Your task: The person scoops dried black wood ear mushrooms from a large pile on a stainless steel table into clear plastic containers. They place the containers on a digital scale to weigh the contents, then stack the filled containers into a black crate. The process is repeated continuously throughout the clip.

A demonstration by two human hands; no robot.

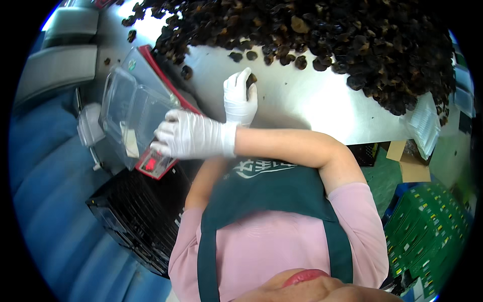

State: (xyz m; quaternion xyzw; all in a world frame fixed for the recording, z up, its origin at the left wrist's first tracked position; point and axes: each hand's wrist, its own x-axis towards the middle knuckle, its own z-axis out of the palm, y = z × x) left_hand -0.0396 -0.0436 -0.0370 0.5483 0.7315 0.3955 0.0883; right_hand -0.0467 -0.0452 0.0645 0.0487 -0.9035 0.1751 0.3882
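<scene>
My left hand [240, 97], in a white glove, holds a dark brown mushroom-like piece [251, 79] between thumb and fingers above the metal table [324, 109]. My right arm crosses over the left one. My white-gloved right hand [188, 134] lies curled at the near edge of a clear plastic clamshell box [147, 102]; its fingertips are partly hidden, so its grip is unclear. The open box rests on a red-edged scale [151, 164] at the table's left. A large heap of similar dark pieces [264, 22] covers the far side, with several strays at its near edge.
Stacked clear trays [425, 126] stand at the table's right corner. Black crates [139, 219] are at lower left, beside blue sheeting [56, 181]. An open cardboard box [413, 171] and green crates [426, 230] are at right. White containers [56, 68] stand at upper left.
</scene>
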